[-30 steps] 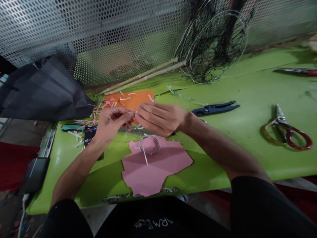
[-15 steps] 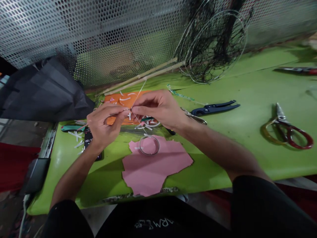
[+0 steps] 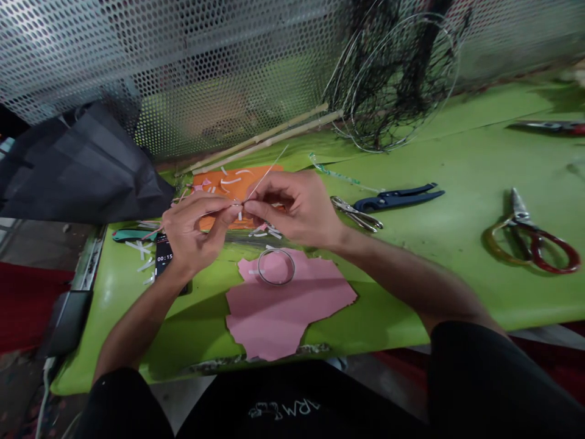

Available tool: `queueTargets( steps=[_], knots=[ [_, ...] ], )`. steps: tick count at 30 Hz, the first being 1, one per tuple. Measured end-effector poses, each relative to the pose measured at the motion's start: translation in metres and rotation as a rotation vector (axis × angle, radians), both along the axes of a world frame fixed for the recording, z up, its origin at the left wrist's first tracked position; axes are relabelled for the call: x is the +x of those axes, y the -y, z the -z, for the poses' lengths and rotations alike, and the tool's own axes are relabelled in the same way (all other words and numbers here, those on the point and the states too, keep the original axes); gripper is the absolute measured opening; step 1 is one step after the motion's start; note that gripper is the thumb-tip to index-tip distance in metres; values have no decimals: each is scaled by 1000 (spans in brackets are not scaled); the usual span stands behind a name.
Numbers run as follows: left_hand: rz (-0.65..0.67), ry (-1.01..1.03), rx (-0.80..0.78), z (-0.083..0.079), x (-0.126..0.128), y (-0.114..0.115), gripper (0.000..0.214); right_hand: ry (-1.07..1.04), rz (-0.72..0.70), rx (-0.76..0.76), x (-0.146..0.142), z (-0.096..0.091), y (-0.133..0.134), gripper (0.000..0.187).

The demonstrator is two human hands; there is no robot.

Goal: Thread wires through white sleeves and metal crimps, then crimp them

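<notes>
My left hand is closed in a pinch on a thin wire that runs back over its palm side. Fingertip to fingertip with it, my right hand pinches a thin white strand, whose free end sticks up and to the right. The spot where strand and wire meet is mostly covered by the fingers. Below the hands, a round metal ring lies on a ragged piece of pink card. Behind the fingers is an orange sheet scattered with white scraps.
Blue-handled pliers and small metal clippers lie right of my hands. Scissors rest farther right. A phone and green cutter sit at left. Sticks and black netting on wire hoops stand behind.
The white strand's upper end has swung to the right, and its lower length no longer shows beneath the fingers. My right hand has turned slightly; my left hand stays nearly in place.
</notes>
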State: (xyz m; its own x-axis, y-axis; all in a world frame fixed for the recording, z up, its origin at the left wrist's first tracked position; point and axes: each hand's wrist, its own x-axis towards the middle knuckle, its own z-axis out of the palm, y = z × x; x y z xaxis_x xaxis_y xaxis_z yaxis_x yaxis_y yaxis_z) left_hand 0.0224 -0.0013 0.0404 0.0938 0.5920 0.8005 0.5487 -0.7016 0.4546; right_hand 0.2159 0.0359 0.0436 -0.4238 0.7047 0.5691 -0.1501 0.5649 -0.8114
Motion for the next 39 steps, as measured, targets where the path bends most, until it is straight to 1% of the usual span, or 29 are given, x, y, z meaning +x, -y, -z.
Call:
queueTargets(
  steps=[3, 6, 8, 10, 13, 16, 18, 21, 23, 25, 30, 34, 36, 39],
  knots=[
    [64, 90, -93, 0, 3, 0, 5, 57, 147, 301, 0, 4, 0, 11],
    [122, 211, -251, -2, 6, 1, 13, 159, 231, 534, 2, 8, -4, 15],
    [166, 293, -365, -3, 7, 0, 17, 246, 262, 629, 5, 10, -7, 19],
    [208, 356, -446, -3, 7, -1, 19, 299, 276, 702, 8, 11, -9, 21],
    [252, 403, -519, 0, 5, -3, 20, 314, 272, 754, 10, 11, -11, 21],
    [253, 421, -548, 4, 4, -6, 20, 308, 266, 691, 11, 7, -11, 19],
    [249, 427, -540, 5, 5, -8, 19, 277, 243, 596, 10, 4, -11, 16],
    [260, 422, -516, 5, 6, -9, 15, 228, 161, 422, 10, -1, -12, 11],
    [249, 400, -507, 4, 7, -8, 15, 224, 108, 317, 10, -4, -13, 12],
    [222, 369, -502, 3, 8, -7, 18, 231, 72, 247, 12, -5, -13, 12],
    [200, 338, -479, 2, 11, -6, 23, 222, 14, 140, 14, -6, -16, 18],
    [194, 352, -461, 0, 12, -5, 23, 186, 11, 109, 12, -6, -15, 14],
    [210, 376, -481, -1, 11, -5, 22, 163, 14, 108, 11, -6, -15, 12],
    [271, 418, -538, 0, 6, -8, 23, 145, 9, 75, 12, -7, -15, 13]
  ],
)
